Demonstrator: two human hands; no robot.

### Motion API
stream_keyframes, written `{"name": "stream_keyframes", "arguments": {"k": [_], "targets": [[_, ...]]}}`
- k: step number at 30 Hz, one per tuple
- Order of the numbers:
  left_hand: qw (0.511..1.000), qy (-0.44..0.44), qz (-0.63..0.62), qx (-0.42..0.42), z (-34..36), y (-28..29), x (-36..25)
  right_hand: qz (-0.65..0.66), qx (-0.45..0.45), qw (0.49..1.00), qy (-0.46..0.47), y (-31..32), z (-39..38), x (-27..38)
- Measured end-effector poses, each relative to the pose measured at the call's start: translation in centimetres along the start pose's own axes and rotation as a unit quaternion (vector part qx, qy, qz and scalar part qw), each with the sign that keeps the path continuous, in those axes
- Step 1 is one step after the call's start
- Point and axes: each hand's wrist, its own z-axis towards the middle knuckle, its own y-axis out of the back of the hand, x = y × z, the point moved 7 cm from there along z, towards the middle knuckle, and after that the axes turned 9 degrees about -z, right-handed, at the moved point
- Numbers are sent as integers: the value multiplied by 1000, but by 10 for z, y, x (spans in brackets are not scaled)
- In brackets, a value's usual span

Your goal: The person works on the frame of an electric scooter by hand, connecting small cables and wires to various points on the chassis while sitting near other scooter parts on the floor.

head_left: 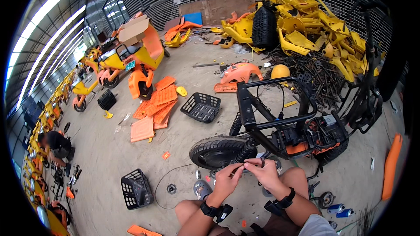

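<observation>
Hands meet just below the tyre (217,150) of a stripped scooter frame (280,122), left hand (227,179) and right hand (264,172) both pinching a small dark part (261,161), with orange panels (158,105) already off beyond them, wheel and wiring left.

Both forearms rise from the lower edge, angled inward, each with a black wrist strap. Left hand (227,180) and right hand (264,173) meet fingertip to fingertip, fingers curled and pinched. Bare knees sit below the wrists.
</observation>
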Motion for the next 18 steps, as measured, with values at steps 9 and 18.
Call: {"name": "stream_keyframes", "arguments": {"k": [9,18], "targets": [[1000,22,-12,10,2,-1,10,-49,18,999,14,3,2,5],[999,22,4,47,3,-4,15,-129,27,991,24,7,2,9]]}}
